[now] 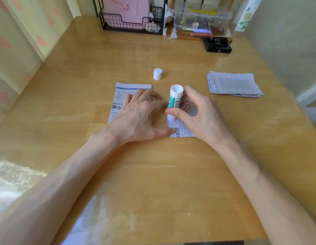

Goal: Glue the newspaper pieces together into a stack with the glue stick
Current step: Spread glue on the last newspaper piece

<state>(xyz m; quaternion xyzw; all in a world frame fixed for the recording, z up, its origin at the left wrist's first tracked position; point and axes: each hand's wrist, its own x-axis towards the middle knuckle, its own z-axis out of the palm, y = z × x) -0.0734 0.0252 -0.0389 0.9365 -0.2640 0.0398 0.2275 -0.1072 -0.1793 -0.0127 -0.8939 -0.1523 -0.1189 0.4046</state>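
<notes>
A green and white glue stick (174, 101) stands tip down on a newspaper piece (182, 129) near the table's middle. My right hand (197, 115) grips the stick between thumb and fingers. My left hand (137, 117) lies spread with its thumb pressing that piece's left edge, while its fingers rest on a second newspaper piece (121, 98) to the left. The stick's white cap (157, 74) stands alone behind them. A stack of loose newspaper pieces (233, 84) lies at the right.
A black wire basket (130, 25) holding a pink case stands at the back. Beside it are a clear plastic box (201, 18) and a black box (217, 45). Walls close in on both sides of the wooden table (153, 174).
</notes>
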